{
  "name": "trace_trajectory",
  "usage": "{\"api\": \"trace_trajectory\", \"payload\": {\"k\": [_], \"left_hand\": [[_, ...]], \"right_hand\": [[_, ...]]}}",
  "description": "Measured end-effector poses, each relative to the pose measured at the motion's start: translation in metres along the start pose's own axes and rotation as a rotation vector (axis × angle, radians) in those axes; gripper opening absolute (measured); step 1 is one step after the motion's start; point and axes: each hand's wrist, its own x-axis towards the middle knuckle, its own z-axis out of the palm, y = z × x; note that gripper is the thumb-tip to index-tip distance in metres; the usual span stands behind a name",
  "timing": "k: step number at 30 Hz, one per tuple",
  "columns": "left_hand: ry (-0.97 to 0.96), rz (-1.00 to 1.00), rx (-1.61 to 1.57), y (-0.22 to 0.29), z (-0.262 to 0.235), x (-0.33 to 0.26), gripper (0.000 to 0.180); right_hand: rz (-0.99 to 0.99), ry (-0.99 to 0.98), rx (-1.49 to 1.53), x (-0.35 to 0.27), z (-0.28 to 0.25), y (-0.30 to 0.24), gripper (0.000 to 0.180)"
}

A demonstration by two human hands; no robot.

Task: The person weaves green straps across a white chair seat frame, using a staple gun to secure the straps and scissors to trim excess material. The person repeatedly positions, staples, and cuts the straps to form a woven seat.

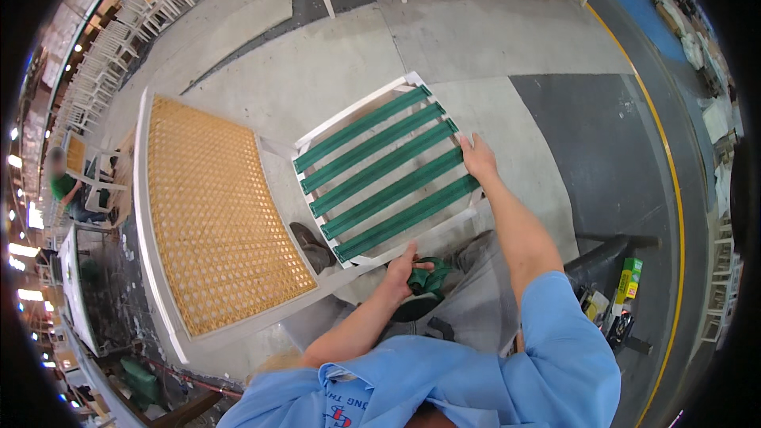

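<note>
five dark-green woven straps already span the white wooden seat frame of the chair tilted before my lap, its honey-coloured cane back to my left, while no strap crosses them and, i judge, the loose green webbing bundle remains to be fitted. my left hand grasps that bundle; my right hand rests at the frame's far-right edge, its grip unclear. grey concrete floor spreads out beneath, with a painted yellow line rightward and rows of pale chairs leftward.
</note>
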Motion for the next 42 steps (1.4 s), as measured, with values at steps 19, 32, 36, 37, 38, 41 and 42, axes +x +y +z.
{"api": "trace_trajectory", "payload": {"k": [19,32,36,37,38,41,42], "left_hand": [[-0.125,1.356,0.473,0.063,0.063,-0.159,0.014],[-0.047,0.526,0.601,-0.031,-0.099,-0.206,0.025],[0.098,0.458,0.237,0.0,-0.169,-0.217,0.031],[0.196,0.507,0.24,0.016,-0.179,-0.209,0.033],[0.317,0.551,0.238,0.029,-0.182,-0.199,0.035],[0.048,1.014,-0.01,0.059,-0.167,-0.17,0.042],[-0.072,0.943,-0.045,0.068,-0.159,-0.164,0.042]], "right_hand": [[-0.022,-0.651,1.158,-0.257,-0.064,-0.063,0.04],[0.276,-0.652,1.016,-0.258,-0.009,-0.049,0.019],[0.387,-0.683,0.912,-0.249,0.015,-0.035,0.023],[0.464,-0.684,0.884,-0.248,0.02,-0.034,0.024],[0.431,-0.704,0.878,-0.247,0.025,-0.035,0.024],[0.48,-0.714,0.806,-0.247,0.042,-0.042,0.024],[0.49,-0.705,0.806,-0.244,0.049,-0.045,0.025]]}}
